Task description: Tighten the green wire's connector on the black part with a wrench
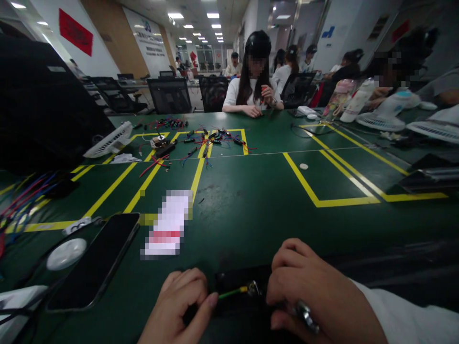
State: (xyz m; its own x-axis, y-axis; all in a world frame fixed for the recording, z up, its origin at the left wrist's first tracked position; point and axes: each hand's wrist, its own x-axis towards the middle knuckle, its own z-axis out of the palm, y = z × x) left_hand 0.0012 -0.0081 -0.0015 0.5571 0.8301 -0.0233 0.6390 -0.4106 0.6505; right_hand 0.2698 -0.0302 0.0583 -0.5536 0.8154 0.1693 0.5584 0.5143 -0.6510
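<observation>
My left hand (181,306) is at the bottom centre, pinching the end of a thin green-yellow wire (232,292) between thumb and fingers. My right hand (315,298) sits just right of it, fingers curled around a small metal tool (306,315) whose silvery tip pokes out near the knuckles. The wire's metal end (254,287) meets the right hand's fingertips above a black block (238,279) lying on the green table (251,210). What lies under my palms is hidden.
A black phone (95,263) and a white round puck (66,253) lie at the left. A blurred card (168,222) rests on the table. Red and blue wires (201,141) are scattered farther back. A person (255,79) sits opposite; others sit at the right.
</observation>
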